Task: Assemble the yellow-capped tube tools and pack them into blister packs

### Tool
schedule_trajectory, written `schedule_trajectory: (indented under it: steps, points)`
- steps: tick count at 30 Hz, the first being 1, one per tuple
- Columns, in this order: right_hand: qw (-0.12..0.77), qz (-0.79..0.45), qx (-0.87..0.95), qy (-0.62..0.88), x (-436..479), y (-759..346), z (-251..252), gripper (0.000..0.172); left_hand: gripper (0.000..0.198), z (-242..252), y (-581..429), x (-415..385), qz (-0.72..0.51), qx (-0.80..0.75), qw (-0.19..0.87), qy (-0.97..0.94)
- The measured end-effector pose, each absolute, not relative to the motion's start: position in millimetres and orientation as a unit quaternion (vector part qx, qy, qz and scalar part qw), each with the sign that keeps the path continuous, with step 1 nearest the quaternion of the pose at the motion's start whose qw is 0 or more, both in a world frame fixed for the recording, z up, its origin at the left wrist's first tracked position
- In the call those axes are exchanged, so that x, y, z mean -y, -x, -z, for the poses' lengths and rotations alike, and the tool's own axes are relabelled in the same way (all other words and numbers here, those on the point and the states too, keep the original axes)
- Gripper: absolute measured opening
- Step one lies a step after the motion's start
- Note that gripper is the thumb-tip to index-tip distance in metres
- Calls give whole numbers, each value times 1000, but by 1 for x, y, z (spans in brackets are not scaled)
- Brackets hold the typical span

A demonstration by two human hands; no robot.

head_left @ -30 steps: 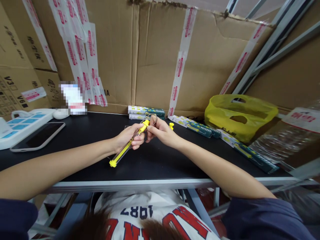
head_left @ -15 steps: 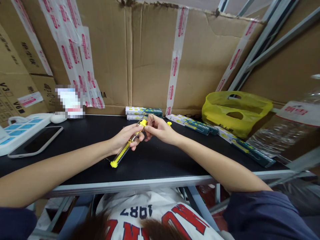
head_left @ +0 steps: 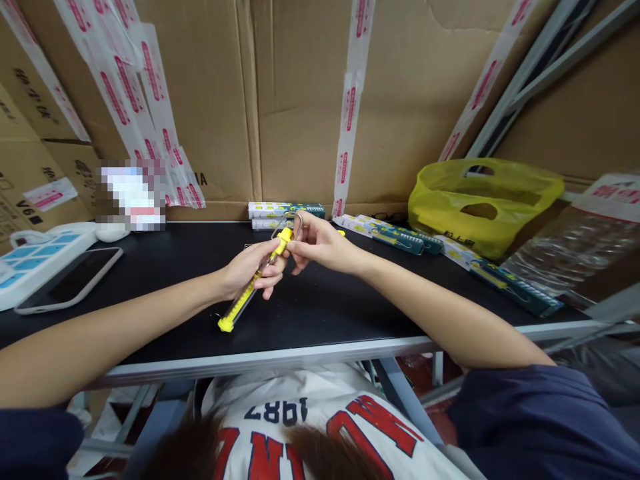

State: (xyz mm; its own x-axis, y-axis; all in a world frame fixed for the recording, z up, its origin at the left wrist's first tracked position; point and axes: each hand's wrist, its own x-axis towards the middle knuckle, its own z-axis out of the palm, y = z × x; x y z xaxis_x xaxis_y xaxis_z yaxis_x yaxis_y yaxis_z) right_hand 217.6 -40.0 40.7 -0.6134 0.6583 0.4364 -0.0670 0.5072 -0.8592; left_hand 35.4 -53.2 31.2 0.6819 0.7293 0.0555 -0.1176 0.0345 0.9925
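Note:
A slim clear tube with yellow ends and a yellow strip inside (head_left: 243, 298) slants over the black table, its lower end toward me on the left. My left hand (head_left: 255, 269) is wrapped round its upper part. At the upper yellow end, my right hand (head_left: 317, 245) pinches a thin metal hook (head_left: 299, 225), which curves up from that end. Another thin metal loop shows just left of the hook. A small yellow piece (head_left: 341, 233) shows behind my right hand, mostly hidden.
Printed boxes (head_left: 286, 211) stand behind my hands, with several more (head_left: 500, 277) to the right. A yellow bag (head_left: 480, 200) and large plastic bottle (head_left: 575, 230) are at far right. A phone (head_left: 73, 280) and power strip (head_left: 47, 257) lie left. Cardboard (head_left: 300, 100) rises behind.
The view has tilted down slightly. The tube remains in my left hand, and my right fingers remain at its upper end, with the metal hook standing a little differently.

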Motion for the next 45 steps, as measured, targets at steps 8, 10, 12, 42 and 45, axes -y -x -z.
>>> schedule_trajectory:
  steps: [8, 10, 12, 42, 45]
  points:
    - [407, -488, 738, 227, 42, -221, -50, 18, 32, -32, -34, 49, -311, -259, 673, -619]
    - [423, -476, 729, 249, 42, -220, -50, 20, 29, -29, -34, 46, -323, -278, 647, -633]
    - [433, -454, 734, 262, 42, -219, -49, 28, 26, -27, -33, 43, -341, -307, 606, -650]
    - [309, -89, 922, 215, 28, -242, -51, 22, 32, -17, -8, 24, -184, -344, -118, -913]
    - [325, -72, 915, 228, 29, -242, -49, 17, 31, -18, -8, 25, -186, -351, -106, -912]
